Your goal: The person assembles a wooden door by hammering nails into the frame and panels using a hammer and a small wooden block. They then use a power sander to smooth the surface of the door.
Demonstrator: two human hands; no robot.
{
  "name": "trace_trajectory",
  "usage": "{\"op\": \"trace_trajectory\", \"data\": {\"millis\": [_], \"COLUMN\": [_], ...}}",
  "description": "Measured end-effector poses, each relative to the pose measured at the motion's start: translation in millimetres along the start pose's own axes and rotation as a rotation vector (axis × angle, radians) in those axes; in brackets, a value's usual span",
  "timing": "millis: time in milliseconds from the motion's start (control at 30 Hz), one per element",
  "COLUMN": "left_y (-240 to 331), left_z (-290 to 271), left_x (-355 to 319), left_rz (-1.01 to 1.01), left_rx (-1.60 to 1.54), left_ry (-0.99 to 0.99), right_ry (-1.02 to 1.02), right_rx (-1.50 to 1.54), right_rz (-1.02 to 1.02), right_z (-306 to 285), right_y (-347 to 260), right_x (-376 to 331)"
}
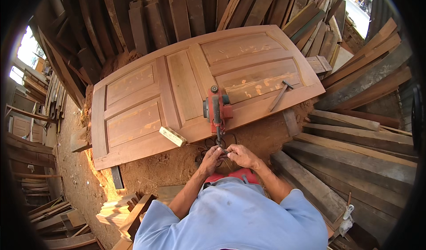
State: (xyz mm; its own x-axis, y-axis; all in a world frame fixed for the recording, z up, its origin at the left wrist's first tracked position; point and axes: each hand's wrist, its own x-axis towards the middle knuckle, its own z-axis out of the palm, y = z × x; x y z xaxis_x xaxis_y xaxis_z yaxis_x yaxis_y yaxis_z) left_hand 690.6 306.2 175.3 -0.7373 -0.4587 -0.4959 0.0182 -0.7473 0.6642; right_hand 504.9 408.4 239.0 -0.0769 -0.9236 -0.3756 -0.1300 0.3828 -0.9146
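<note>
A panelled wooden door (pixel 179 128) lies flat in front of me, with a red electric hand planer (pixel 216 110) on its near half. From the planer's near end a dark cord (pixel 218 137) runs down toward my hands. My left hand (pixel 212 159) and my right hand (pixel 243 156) meet just short of the door's near edge. Both are closed, fingertips pinching a short dark piece that looks like part of the cord. Its far end is partly hidden by my fingers. More dark cord hangs in loops below the edge, behind my hands.
A pale yellowish oblong block (pixel 172 136) rests on the door's near edge, left of the planer. A hammer (pixel 280 95) lies toward the right end. Stacked timber (pixel 355 161) crowds the right side, and upright planks (pixel 177 15) stand behind. Cut wood pieces (pixel 126 212) lie near left.
</note>
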Motion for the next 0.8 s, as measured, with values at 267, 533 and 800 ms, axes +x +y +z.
{"op": "trace_trajectory", "data": {"millis": [267, 533, 800], "left_y": [32, 2, -17], "left_z": [-12, -52, -134], "left_x": [19, -14, -32], "left_rz": [-0.189, -0.272, -0.497], "left_rx": [0.021, 0.216, 0.013], "left_ry": [0.081, -0.145, 0.077], "right_ry": [0.558, 0.807, 1.137], "right_rx": [-0.678, 1.114, 1.516], "right_rz": [0.165, 0.532, 0.229], "right_z": [59, 66, -40], "right_y": [50, 159, 115], "right_x": [-34, -14, -2]}}
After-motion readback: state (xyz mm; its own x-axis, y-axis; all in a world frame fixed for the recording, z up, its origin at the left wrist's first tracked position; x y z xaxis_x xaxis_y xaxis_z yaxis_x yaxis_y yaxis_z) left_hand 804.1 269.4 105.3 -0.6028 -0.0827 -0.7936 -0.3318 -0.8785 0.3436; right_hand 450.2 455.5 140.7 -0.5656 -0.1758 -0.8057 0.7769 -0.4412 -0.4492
